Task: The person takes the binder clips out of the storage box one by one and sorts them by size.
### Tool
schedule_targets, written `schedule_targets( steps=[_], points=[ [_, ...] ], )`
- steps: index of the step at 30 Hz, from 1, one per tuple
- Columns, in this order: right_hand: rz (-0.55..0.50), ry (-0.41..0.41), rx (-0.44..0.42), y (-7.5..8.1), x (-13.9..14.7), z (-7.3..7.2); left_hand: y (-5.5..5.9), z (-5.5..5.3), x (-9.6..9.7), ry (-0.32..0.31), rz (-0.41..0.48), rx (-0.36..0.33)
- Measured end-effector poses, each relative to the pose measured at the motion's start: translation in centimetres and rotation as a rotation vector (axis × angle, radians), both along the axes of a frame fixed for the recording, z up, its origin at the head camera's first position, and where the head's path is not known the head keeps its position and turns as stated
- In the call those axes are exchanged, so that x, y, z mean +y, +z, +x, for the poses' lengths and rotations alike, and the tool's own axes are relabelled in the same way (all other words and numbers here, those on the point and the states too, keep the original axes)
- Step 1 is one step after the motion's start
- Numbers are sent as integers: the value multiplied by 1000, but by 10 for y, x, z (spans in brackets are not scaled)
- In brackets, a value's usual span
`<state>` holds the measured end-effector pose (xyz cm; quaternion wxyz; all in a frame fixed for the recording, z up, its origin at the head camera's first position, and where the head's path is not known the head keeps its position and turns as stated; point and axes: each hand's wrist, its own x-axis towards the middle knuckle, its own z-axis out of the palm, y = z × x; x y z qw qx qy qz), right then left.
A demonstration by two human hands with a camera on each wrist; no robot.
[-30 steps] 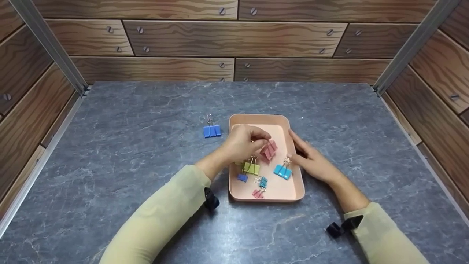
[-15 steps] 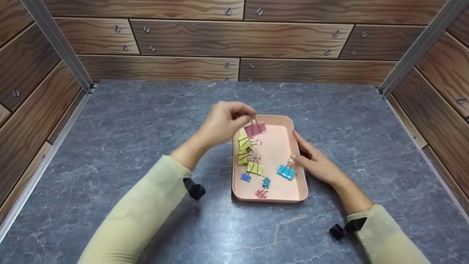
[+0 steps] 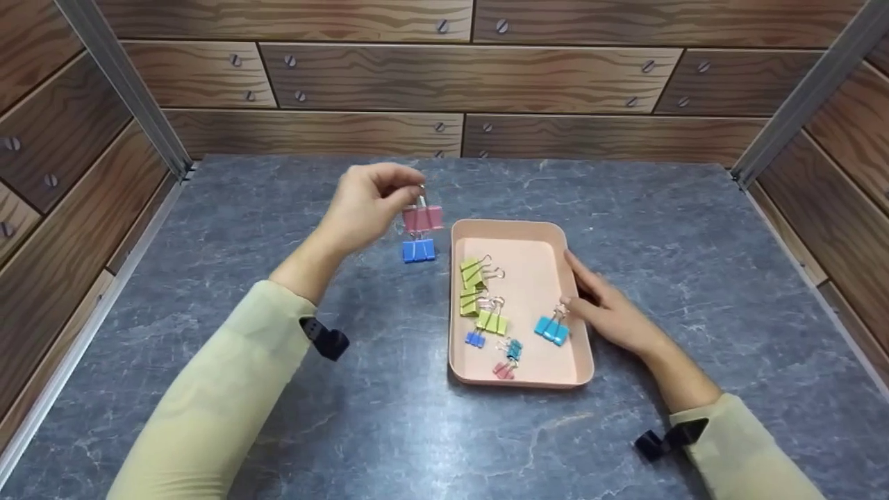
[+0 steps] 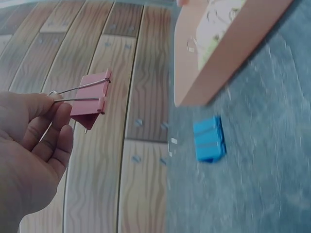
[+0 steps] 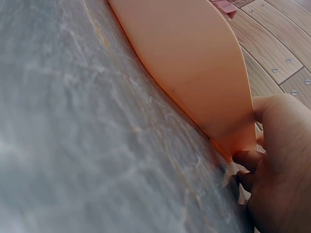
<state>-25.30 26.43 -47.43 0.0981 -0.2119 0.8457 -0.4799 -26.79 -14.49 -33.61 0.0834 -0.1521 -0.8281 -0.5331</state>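
Observation:
My left hand (image 3: 368,205) pinches the wire handle of a pink binder clip (image 3: 422,219) between thumb and fingers, holding it in the air left of the tray. Behind that clip in the head view, a large blue binder clip (image 3: 419,251) lies on the table; the left wrist view shows the blue clip (image 4: 209,139) apart from the pink clip (image 4: 91,97). My right hand (image 3: 611,312) grips the right wall of the pink tray (image 3: 519,383), thumb at the rim and fingers outside. Inside lie several green clips (image 3: 492,321) and a light-blue clip (image 3: 552,330) near my right thumb.
Smaller clips lie in the tray's near part: a blue one (image 3: 475,339), a teal one (image 3: 514,349) and a pink one (image 3: 504,370). Wood-patterned panels (image 3: 368,76) enclose the grey marbled table (image 3: 278,187) at the back and sides.
My left hand has lifted the pink binder clip out of the tray and carried it left, over to the blue clip on the table. The right hand stays at the tray.

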Motion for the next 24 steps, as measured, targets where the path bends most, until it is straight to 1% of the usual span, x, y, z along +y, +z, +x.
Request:
schedule_targets(
  steps=[7, 15, 19, 24],
  points=[
    [-4, 7, 8, 0, 2, 0, -6, -12, -23, 78, -13, -30],
    [3, 7, 17, 0, 2, 0, -23, -23, -42, 101, 14, -77],
    [6, 1, 14, -2, 2, -1, -31, -27, -46, 110, 29, -83],
    [-31, 19, 9, -3, 1, 0, -41, -32, -50, 130, 20, -116]
  ],
)
